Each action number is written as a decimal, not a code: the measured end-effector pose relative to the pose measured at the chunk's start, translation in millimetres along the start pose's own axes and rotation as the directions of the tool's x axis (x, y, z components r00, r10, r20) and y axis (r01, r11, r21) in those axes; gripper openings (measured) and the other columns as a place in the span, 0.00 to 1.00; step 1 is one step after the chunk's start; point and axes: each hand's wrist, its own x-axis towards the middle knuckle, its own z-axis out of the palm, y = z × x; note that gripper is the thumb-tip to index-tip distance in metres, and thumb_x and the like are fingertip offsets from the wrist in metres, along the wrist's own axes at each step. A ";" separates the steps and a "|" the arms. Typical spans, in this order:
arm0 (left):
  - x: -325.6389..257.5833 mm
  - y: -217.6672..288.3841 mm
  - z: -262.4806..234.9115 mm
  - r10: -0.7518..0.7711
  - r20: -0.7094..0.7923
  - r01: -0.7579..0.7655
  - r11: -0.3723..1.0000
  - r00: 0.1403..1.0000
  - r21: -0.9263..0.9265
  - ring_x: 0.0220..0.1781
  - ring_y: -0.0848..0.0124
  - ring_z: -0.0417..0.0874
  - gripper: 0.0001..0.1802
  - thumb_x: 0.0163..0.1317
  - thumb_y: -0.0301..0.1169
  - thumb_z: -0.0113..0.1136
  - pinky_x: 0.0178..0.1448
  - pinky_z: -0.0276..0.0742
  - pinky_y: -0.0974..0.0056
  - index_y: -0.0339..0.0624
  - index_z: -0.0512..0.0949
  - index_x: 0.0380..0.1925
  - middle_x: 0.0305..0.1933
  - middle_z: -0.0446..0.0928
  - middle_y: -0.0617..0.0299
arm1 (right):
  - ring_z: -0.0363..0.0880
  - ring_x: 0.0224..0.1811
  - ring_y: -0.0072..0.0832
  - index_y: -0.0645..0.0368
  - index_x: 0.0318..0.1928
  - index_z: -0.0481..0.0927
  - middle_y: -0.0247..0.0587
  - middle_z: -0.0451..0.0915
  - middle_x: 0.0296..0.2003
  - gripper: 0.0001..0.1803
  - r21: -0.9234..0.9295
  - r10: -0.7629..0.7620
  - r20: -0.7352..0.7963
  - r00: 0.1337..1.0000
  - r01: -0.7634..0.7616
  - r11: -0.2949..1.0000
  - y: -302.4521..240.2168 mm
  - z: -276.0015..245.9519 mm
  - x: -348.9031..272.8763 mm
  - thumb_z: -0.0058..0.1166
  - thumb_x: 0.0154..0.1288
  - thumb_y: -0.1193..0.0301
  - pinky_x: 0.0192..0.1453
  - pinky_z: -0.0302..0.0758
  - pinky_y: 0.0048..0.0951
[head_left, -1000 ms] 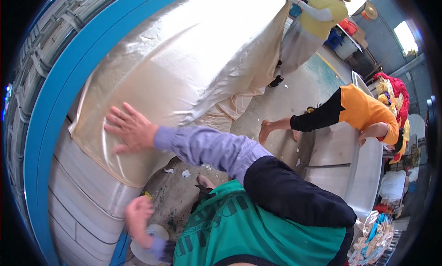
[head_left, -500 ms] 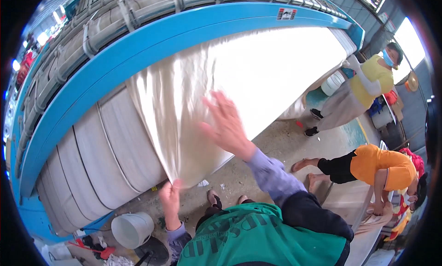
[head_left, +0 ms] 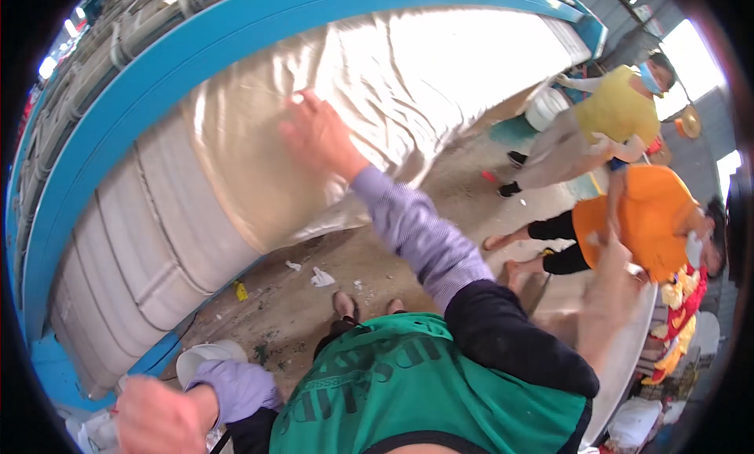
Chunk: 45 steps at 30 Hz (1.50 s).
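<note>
A shiny cream sheet of cloth (head_left: 236, 159) lies over the belts of a wide feed bed, rumpled towards its middle and right. My right hand (head_left: 320, 136) is over the left part of the sheet, fingers stretched out and slightly blurred, holding nothing. Whether the palm touches the cloth is hard to tell. At the lower left, away from the sheet, my left hand (head_left: 161, 415) is smeared by motion and its fingers cannot be made out. It is nearest to a white bucket (head_left: 192, 358), which the sleeve partly covers.
A blue machine frame (head_left: 169, 81) arches behind the bare pale belts (head_left: 118, 258). To the right stand a person in yellow (head_left: 620, 112) beside a white bucket (head_left: 547, 108) and a person in orange (head_left: 656, 210) bending over pale cloth. White scraps (head_left: 320, 278) lie on the floor.
My left hand has let go of the sheet's near corner and moved down and left. The right hand has shifted left over the cloth. The sheet, stretched before, now lies slack and wrinkled.
</note>
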 end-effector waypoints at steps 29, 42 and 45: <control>-106.9 -146.6 181.4 -0.946 0.143 0.864 0.324 0.290 0.386 0.19 0.82 0.65 0.13 0.66 0.26 0.46 0.19 0.62 0.78 0.35 0.73 0.48 0.21 0.65 0.67 | 0.48 0.71 0.48 0.72 0.66 0.48 0.61 0.51 0.67 0.57 0.638 0.131 -0.754 -0.644 -0.765 -0.088 2.4 -323.9 -836.0 0.69 0.45 0.56 0.73 0.49 0.40; -184.1 -161.0 175.8 -0.994 0.041 0.892 0.110 0.103 0.438 0.21 0.83 0.69 0.15 0.67 0.32 0.51 0.26 0.64 0.79 0.39 0.74 0.51 0.24 0.72 0.68 | 0.53 0.69 0.52 0.53 0.71 0.39 0.54 0.48 0.69 0.58 0.186 0.102 -0.957 -0.271 -0.846 -0.500 76.4 -533.0 -766.1 0.64 0.47 0.55 0.68 0.57 0.45; -187.9 -153.4 149.1 -0.990 -0.068 0.874 0.075 0.123 0.481 0.21 0.83 0.69 0.15 0.67 0.33 0.51 0.27 0.64 0.78 0.40 0.74 0.51 0.24 0.72 0.68 | 0.71 0.56 0.49 0.56 0.66 0.58 0.56 0.70 0.54 0.40 -0.113 0.423 -0.905 -0.032 -0.944 -0.311 84.6 -541.6 -748.0 0.58 0.52 0.65 0.58 0.68 0.43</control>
